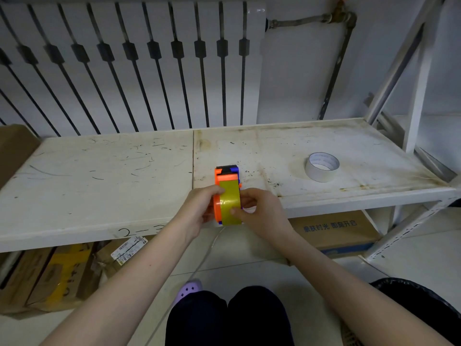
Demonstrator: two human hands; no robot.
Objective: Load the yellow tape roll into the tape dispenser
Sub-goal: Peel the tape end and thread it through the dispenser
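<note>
Scuffed white shelf (99, 171) fronts a radiator (124, 58), with boxes (50, 275) beneath at left. At its front edge, the left hand (199, 211) grips the orange dispenser's (220, 181) side, while the right hand (259, 213) clasps the yellow roll (230, 198) seated in the dispenser, thumb pressed on the tape. Farther right, a white roll (322, 167) lies flat on the shelf.

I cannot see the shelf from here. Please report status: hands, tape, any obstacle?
Left hand grips orange tape dispenser. Right hand presses yellow tape roll seated in it. White tape roll aside, no obstacle.
</note>
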